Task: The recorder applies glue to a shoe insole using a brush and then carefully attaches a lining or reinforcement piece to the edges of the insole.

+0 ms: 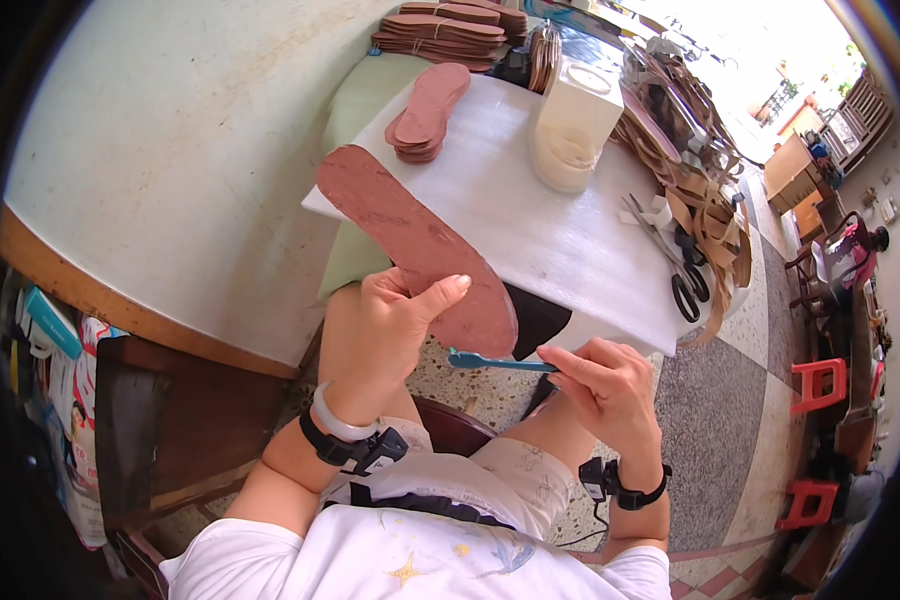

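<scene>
My left hand (400, 310) grips a reddish-brown insole (410, 235) near its lower end, thumb pressed on the upper face. The insole slants up and to the left, and its face looks streaked. Between the fingers of my right hand (602, 385) is a blue toothbrush (500, 362). Its head lies just below the insole's near edge; I cannot tell whether they touch. Beyond the held insole, a small stack of similar insoles (430, 110) rests on the white-covered work surface (490, 150).
A cut-open pale plastic jug (577, 120) stands on the surface. Black-handled scissors (678, 262) lie at its right edge beside tangled brown strips (705, 200). Bundled insoles (440, 38) are piled at the back. Red stools (818, 386) stand on the floor to the right.
</scene>
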Motion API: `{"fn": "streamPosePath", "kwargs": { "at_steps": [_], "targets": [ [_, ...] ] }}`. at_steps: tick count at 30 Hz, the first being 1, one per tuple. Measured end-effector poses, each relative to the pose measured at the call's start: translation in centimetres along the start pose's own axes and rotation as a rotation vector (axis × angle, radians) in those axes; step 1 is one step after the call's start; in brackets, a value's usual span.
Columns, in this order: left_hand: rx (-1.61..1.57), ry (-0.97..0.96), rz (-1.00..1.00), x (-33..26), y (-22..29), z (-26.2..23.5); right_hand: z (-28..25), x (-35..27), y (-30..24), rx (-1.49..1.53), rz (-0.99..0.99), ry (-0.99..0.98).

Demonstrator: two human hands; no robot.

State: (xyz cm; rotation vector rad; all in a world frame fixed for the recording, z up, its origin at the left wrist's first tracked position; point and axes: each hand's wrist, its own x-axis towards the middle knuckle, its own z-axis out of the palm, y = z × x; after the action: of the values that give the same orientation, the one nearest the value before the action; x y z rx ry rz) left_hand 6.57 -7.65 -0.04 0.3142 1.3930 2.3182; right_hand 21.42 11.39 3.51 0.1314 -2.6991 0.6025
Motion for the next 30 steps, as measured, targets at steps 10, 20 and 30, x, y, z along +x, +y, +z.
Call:
{"fn": "streamPosePath", "kwargs": {
  "at_steps": [10, 20, 30],
  "targets": [
    [0.155, -0.112, -0.099, -0.2, 0.8, 0.2, -1.0, -1.3, 1.4, 0.482, 0.215, 0.137],
    [0.132, -0.168, -0.125, -1.2, 1.5, 0.8, -0.1, 0.7, 1.8, 0.490, 0.156, 0.196],
    [0.110, -0.301, -0.184, -1.2, 1.7, -0.4, -1.9, 0.7, 1.6, 0.181, 0.209, 0.076]
  ]
}}
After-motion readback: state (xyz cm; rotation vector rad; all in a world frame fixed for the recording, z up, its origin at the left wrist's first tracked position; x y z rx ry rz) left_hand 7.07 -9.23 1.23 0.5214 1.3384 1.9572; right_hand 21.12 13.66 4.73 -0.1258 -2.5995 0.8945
